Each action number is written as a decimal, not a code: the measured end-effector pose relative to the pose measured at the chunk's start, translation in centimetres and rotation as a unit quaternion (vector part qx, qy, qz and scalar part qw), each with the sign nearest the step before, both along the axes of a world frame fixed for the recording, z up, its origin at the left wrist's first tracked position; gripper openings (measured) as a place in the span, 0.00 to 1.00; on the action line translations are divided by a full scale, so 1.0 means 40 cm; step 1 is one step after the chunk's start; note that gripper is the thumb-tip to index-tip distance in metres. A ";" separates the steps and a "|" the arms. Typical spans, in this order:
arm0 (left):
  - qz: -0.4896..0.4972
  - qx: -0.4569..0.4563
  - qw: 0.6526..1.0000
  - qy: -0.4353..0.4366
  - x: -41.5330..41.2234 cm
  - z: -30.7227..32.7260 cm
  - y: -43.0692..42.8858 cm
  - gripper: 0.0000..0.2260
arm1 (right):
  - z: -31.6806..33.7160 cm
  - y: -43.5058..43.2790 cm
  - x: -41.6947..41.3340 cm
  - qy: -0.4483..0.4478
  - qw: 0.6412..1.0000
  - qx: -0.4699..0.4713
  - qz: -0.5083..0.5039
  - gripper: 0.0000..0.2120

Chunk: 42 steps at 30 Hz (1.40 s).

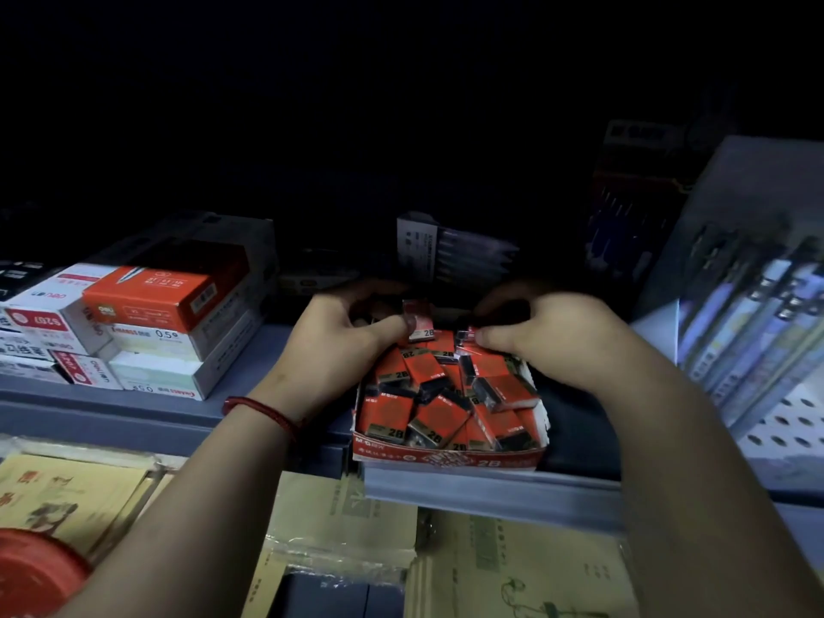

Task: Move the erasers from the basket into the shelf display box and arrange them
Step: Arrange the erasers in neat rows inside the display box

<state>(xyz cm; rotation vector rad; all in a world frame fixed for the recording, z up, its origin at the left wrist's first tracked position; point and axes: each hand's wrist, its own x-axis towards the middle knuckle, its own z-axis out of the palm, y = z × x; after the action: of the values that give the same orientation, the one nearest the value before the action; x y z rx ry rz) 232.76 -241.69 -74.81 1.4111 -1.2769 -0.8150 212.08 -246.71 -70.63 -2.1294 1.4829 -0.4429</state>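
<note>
A red and white display box (446, 459) stands on the grey shelf, filled with several red and black 2B erasers (428, 403) lying at mixed angles. Both hands reach over its far end. My left hand (339, 345) pinches one upright eraser (418, 321) between thumb and fingers at the back of the box. At the back right, the thumb and curled fingers of my right hand (548, 336) pinch another eraser (468, 336). No basket is plainly visible; a red round thing (35, 573) shows at the bottom left corner.
Stacked pen-refill boxes (147, 327) sit left of the display box on the shelf (490, 488). Pen packs (455, 252) stand behind it in the dark. Hanging pen packets (758, 323) fill the right. Yellow paper packs (339, 528) lie on the shelf below.
</note>
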 end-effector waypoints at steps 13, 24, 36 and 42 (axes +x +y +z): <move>0.021 -0.015 0.999 -0.036 -0.002 -0.020 0.002 0.09 | -0.002 0.018 0.043 0.169 0.982 -0.089 -0.004 0.14; 0.025 -0.010 0.999 -0.035 -0.007 -0.010 0.009 0.07 | -0.011 0.014 0.034 0.105 0.992 -0.064 -0.006 0.13; 0.053 -0.078 0.984 0.148 0.001 -0.003 0.010 0.10 | -0.017 0.036 0.096 -0.089 0.994 -0.060 -0.028 0.14; 0.032 -0.088 0.978 0.186 0.006 -0.003 0.012 0.08 | -0.025 0.027 0.099 -0.122 0.992 -0.033 -0.023 0.08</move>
<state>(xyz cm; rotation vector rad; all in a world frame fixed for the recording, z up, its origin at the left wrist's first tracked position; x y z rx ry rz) 232.98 -241.21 -74.93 1.0919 -0.9835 -0.8530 216.05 -245.63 -71.63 -2.0099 1.3973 -0.7497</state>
